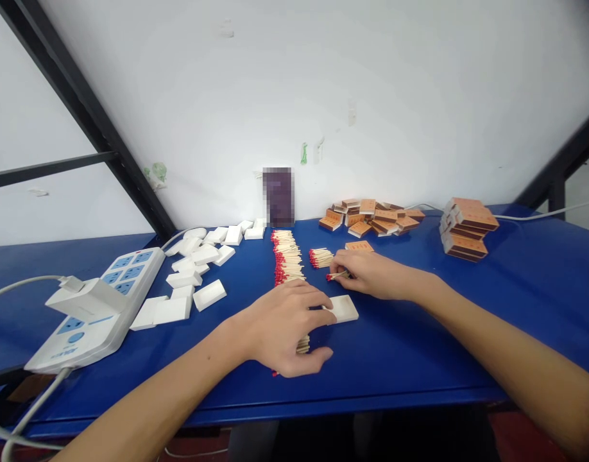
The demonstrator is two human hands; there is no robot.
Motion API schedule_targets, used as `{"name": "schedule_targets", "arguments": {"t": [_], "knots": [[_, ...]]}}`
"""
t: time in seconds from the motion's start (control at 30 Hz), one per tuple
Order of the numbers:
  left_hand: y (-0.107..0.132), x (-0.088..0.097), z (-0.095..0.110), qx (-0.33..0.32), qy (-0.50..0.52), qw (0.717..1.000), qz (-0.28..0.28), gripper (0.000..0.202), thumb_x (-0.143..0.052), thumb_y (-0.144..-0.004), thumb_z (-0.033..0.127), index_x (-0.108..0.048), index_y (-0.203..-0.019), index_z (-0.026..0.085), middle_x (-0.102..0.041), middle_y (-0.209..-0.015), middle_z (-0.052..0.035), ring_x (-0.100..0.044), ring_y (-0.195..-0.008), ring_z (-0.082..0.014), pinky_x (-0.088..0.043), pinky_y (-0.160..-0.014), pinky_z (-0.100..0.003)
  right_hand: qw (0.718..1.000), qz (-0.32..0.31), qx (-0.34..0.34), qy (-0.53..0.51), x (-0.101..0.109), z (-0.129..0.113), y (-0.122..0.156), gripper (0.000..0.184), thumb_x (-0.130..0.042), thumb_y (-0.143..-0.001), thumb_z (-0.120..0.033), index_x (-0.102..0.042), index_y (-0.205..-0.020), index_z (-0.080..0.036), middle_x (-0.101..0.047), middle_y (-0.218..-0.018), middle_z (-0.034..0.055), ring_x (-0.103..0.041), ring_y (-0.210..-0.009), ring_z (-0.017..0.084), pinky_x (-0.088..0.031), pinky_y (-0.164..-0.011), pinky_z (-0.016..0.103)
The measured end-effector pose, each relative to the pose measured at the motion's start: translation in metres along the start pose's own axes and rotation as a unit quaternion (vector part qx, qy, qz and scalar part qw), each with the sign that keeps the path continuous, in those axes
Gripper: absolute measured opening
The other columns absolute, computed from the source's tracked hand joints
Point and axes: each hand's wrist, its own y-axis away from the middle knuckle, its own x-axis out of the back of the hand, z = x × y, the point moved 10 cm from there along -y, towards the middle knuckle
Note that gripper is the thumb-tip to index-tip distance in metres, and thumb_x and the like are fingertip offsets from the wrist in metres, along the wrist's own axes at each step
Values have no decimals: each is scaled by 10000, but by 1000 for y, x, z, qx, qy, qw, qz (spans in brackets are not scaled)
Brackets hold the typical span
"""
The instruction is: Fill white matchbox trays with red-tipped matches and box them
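Note:
My left hand (287,324) rests on the blue table (419,340). Its fingers lie over the near end of a long row of red-tipped matches (287,256), and its fingertips touch an empty white matchbox tray (343,308). My right hand (366,273) lies just beyond that tray and pinches a small bundle of matches (333,276). A short pile of matches (320,257) is right behind those fingers, and one orange matchbox sleeve (359,246) lies beyond the right hand.
Several white trays (193,276) are scattered to the left, beside a white power strip (99,308) with a plugged-in adapter. A heap of orange matchboxes (371,218) lies at the back, and a stack of them (465,228) stands at the right. White wall behind.

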Motion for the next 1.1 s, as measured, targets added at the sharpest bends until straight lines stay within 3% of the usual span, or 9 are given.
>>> {"name": "schedule_targets", "arguments": {"t": [0.47,0.83,1.1], "knots": [[-1,1,-2,3,-3,1000,-1,380,-597,-857,427,-704,-1102,157,-692,-1165,-129,-673,-982,-279,-425,-1017,-467,1000,-10,-15,4,1,3,1,68,-545,-882,-202,-600,-920,-185,-664,-922,61,-579,-760,175,-376,-645,266],[-1,2,0,-10,3,1000,8,365,-600,-854,407,-698,-1092,149,-692,-1144,-132,-668,-969,-269,-446,-986,-445,998,-23,-38,46,1,7,1,81,-553,-870,-194,-621,-915,-192,-653,-809,28,-556,-671,157,-321,-578,257],[-2,3,0,-9,4,1000,6,359,-601,-854,408,-693,-1092,154,-692,-1140,-129,-671,-970,-267,-454,-978,-438,996,14,2,90,3,4,0,83,-542,-883,-186,-618,-852,-181,-654,-870,66,-566,-751,186,-340,-618,269]]}}
